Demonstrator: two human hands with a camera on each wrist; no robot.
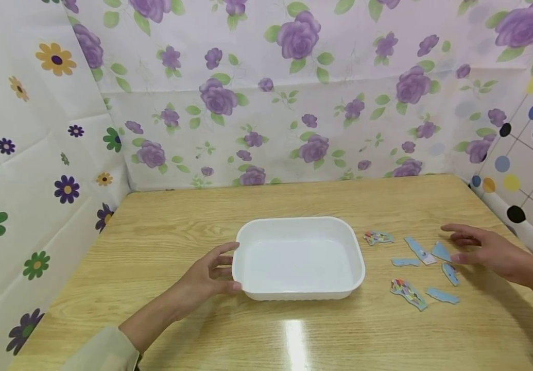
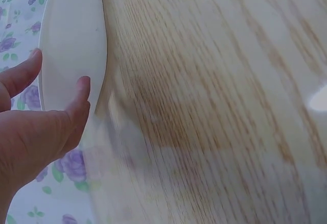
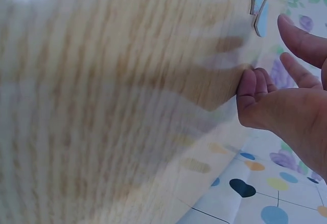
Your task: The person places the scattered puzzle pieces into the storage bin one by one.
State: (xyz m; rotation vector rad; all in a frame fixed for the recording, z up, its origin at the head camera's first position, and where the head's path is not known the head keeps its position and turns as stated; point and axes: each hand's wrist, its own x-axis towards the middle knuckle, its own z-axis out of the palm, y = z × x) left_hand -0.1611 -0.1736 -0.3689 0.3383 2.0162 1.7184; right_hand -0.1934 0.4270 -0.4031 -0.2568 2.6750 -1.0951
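The tray (image 1: 298,265) beside the left hand (image 1: 201,282) is white; pieces (image 1: 441,251) near the right hand (image 1: 498,253) are blue, two others (image 1: 407,293) multicoloured; the surface (image 1: 192,221), grained tan; the cloth (image 1: 247,67) beyond both hands, purple-flowered white.

Wood-grain surface (image 1: 178,221): white tray (image 1: 298,263) near middle; flat blue pieces (image 1: 442,296), two multicoloured pieces (image 1: 408,294) scattered loose right of tray.

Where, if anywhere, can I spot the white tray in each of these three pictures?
Head: the tray sits on the table, just below the middle of the picture.
Left wrist: the tray is at the upper left, seen from the side and cut off by the top edge.
Right wrist: not in it.
Shared landmark: the purple-flowered sheet, behind the table in head, at left in left wrist, at right in right wrist.
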